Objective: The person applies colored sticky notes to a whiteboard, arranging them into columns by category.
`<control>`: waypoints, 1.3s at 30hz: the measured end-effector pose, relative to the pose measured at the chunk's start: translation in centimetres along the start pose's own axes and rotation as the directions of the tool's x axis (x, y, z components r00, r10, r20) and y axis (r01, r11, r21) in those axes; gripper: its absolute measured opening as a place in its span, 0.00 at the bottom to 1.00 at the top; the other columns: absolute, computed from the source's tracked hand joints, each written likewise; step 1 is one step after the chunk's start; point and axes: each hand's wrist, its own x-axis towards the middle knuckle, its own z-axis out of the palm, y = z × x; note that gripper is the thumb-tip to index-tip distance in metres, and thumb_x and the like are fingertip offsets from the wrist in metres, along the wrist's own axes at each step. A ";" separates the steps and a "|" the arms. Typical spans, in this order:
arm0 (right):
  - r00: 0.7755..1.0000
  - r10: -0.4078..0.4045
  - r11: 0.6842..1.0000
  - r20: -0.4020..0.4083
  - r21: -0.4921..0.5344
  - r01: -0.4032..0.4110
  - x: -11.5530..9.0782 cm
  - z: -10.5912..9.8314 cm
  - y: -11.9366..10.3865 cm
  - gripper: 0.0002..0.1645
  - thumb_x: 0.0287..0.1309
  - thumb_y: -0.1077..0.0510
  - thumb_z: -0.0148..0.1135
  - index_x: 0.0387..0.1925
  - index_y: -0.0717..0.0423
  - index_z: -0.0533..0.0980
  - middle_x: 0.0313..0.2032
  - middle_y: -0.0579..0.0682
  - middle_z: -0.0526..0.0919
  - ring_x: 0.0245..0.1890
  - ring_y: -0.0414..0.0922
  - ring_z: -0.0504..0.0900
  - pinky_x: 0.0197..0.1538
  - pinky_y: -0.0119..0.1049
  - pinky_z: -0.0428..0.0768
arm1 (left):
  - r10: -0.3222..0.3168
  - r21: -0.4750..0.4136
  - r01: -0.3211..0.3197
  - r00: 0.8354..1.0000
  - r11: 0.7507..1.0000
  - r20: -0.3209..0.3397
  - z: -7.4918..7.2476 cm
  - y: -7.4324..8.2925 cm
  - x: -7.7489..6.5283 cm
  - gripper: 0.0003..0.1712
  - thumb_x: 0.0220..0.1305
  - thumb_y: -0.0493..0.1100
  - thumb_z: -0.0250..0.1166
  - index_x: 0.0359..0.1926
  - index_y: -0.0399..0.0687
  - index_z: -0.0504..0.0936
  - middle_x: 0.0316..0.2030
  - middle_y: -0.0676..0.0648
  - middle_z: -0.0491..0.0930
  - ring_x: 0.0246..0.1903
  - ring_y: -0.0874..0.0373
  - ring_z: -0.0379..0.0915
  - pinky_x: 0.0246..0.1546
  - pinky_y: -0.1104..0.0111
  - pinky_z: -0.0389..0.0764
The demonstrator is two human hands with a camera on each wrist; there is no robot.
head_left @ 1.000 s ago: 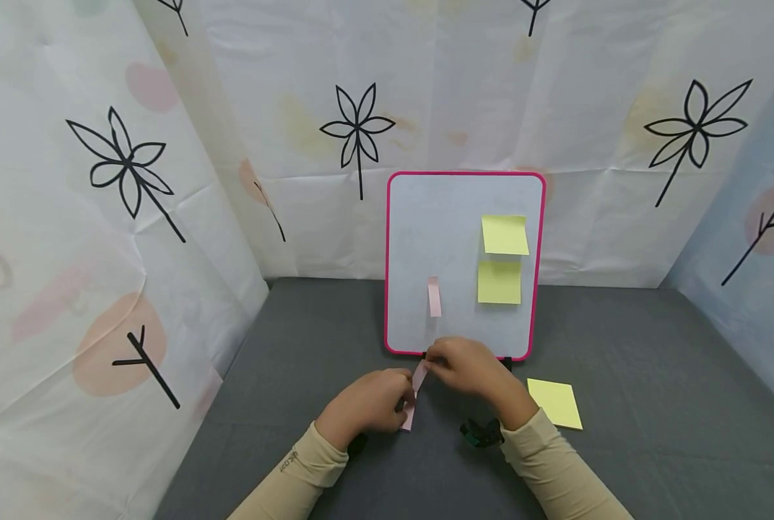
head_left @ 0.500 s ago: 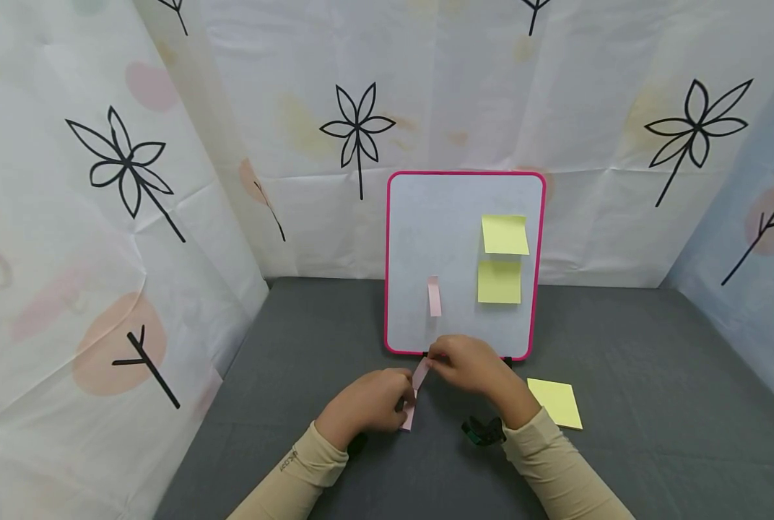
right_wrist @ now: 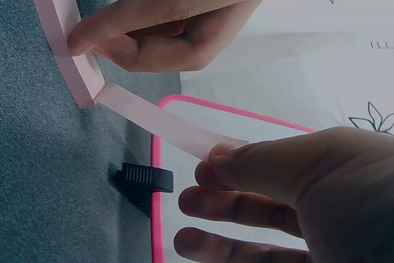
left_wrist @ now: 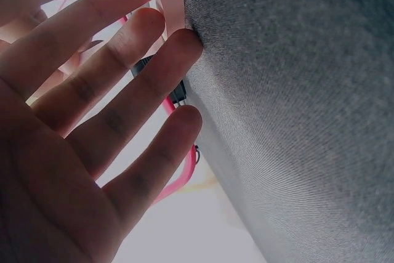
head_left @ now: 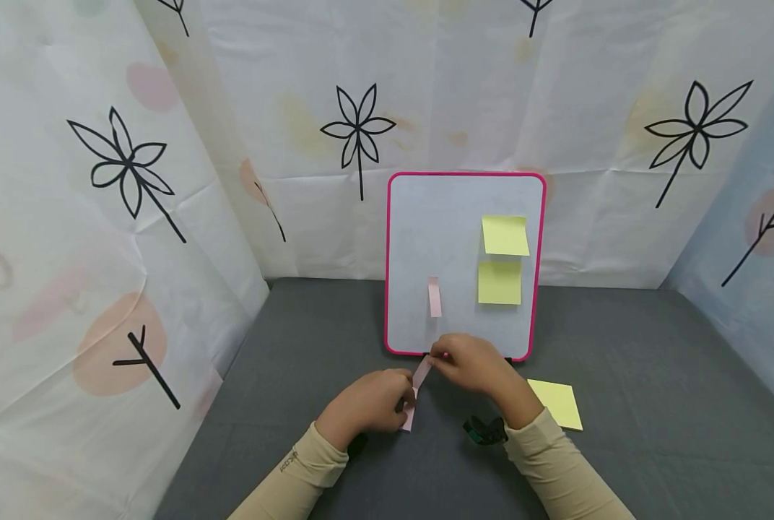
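Note:
My right hand [head_left: 471,365] pinches the free end of a pale pink sticky strip [right_wrist: 160,121] between thumb and index finger. That strip is stretched up at a slant, and its other end meets a narrow pad of pink sticky notes [right_wrist: 54,16] lying on the grey cloth. With fingertips on the pad, my left hand [head_left: 367,408] presses it down; in the left wrist view its fingers look mostly straight. Just behind the hands stands a whiteboard [head_left: 419,217] with a pink frame. One pink strip [head_left: 435,297] and two yellow sticky notes [head_left: 499,283] are stuck on it.
A yellow sticky note or pad [head_left: 556,404] lies on the table, right of my right forearm. Black clip feet [right_wrist: 144,178] hold the whiteboard's lower edge. White cloth [head_left: 263,87] with drawn flowers hangs behind and along the sides.
My right hand has moved slightly up and to the right, drawing the strip's end with it. My left hand stays where it was on the pad.

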 end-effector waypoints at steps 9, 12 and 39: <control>0.999 0.005 1.000 -0.032 -0.004 -0.006 -0.1 -0.6 0.2 0.03 0.65 0.60 0.72 0.34 0.51 0.88 0.28 0.40 0.84 0.28 0.35 0.75 0.34 0.32 0.77 | -0.003 0.007 0.003 1.000 1.000 0.018 -0.1 0.1 0.1 0.05 0.57 0.33 0.73 0.35 0.45 0.91 0.31 0.52 0.79 0.22 0.66 0.64 0.25 0.75 0.69; 0.999 -0.014 1.000 -0.031 -0.005 0.014 0.0 -0.6 0.1 0.03 0.66 0.60 0.72 0.34 0.52 0.87 0.28 0.40 0.84 0.28 0.35 0.75 0.33 0.32 0.77 | -0.006 0.004 0.005 1.000 1.000 0.010 0.1 0.0 -0.1 0.05 0.57 0.33 0.73 0.34 0.46 0.91 0.31 0.53 0.80 0.23 0.67 0.65 0.26 0.75 0.70; 0.944 -0.127 0.991 -0.305 -0.007 0.131 -0.3 -2.7 -0.6 0.05 0.62 0.64 0.74 0.36 0.52 0.84 0.32 0.44 0.86 0.30 0.43 0.83 0.34 0.35 0.81 | 0.005 0.073 -0.005 1.000 0.997 -0.006 -0.1 0.5 -0.1 0.06 0.59 0.32 0.72 0.34 0.47 0.92 0.29 0.54 0.77 0.23 0.67 0.65 0.26 0.78 0.69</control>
